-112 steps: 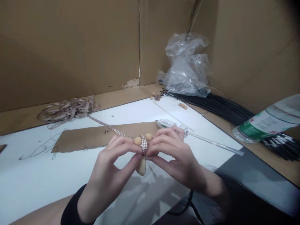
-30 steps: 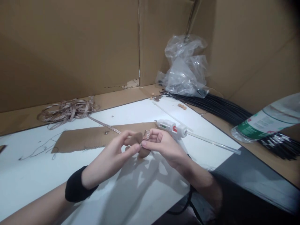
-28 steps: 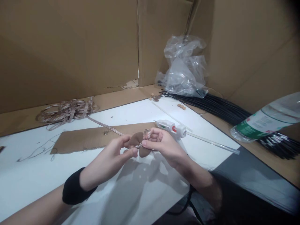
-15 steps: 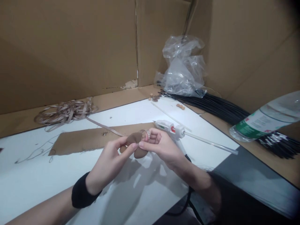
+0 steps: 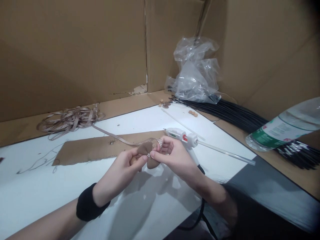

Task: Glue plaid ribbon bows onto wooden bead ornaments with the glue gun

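Note:
A brown bow-like piece point(image 5: 153, 162) is pinched between my two hands above the white board. My left hand point(image 5: 130, 162) grips its left side with thumb and fingers. Thumb and fingers of my right hand point(image 5: 170, 153) hold the end of a checked ribbon point(image 5: 115, 135) against the middle of the piece. The ribbon runs back left to a tangled pile point(image 5: 75, 118). Just beyond the hands lies a brown cardboard strip point(image 5: 85, 151).
A white glue gun point(image 5: 175, 133) with a clear stick lies right behind my right hand. Farther back are a plastic bag point(image 5: 196, 80), black rods point(image 5: 232, 111) and small beige beads point(image 5: 193, 113). A bottle point(image 5: 282, 128) leans at the right.
Both hands have shifted slightly right with the brown piece. Between the pile and my hands, more of the ribbon now shows, lying over the cardboard strip.

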Motion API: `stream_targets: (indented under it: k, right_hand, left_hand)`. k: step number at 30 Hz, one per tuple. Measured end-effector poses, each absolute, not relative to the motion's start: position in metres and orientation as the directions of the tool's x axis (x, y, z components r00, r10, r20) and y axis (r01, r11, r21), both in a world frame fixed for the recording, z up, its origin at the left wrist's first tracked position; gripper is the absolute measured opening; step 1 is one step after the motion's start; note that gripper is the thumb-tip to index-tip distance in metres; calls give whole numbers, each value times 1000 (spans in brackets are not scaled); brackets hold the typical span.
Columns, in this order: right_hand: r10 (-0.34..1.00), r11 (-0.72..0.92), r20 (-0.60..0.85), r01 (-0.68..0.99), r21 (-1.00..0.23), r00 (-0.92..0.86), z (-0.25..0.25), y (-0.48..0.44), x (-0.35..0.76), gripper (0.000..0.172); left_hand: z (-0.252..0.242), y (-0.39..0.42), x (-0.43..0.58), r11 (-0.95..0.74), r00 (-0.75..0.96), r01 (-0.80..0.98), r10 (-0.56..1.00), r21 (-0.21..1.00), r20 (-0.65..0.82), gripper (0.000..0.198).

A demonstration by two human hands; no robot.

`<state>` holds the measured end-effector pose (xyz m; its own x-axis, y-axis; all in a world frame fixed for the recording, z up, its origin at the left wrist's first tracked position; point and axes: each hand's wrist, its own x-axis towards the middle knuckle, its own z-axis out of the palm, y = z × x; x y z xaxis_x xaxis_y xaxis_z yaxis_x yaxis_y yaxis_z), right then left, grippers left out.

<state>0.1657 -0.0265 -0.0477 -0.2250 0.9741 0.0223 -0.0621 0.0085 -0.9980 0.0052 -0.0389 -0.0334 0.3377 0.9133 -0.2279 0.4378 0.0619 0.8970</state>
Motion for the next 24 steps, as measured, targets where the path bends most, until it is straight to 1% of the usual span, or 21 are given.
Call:
stream_targets:
  k: [4, 7, 10, 15, 19, 21, 24]
  right_hand:
    - [977, 29, 39, -53, -998, -208, -45, -27, 165, 19]
    - [970, -31, -5, -104, -994, -244, -48, -25, 167, 18]
    - [970, -70, -40, -119, -990, -238, -52, -23, 167, 20]
    - [981, -16, -1, -76, -997, -193, -52, -24, 165, 20]
    - [973, -7, 2, -37, -999, -231, -47, -26, 165, 20]
    - [966, -30, -16, -50, -998, -259, -47, -25, 167, 22]
    - [950, -95, -61, -96, -991, -305, -51, -21, 170, 26]
  left_hand:
    - [-34, -39, 7, 77, 274, 423, 939, 903, -208, 30]
    - [-34, -39, 8, 89, 223, 425, 954, 901, -199, 30]
    - [-35, -39, 6, 97, 200, 427, 960, 899, -198, 29]
    - [-37, -40, 6, 117, 176, 437, 961, 892, -212, 29]
    - [-32, -40, 8, 105, 157, 501, 965, 859, -209, 29]
    - [-30, -38, 7, 66, 180, 525, 966, 849, -187, 29]
    - [-27, -34, 2, -18, 304, 518, 938, 855, -164, 31]
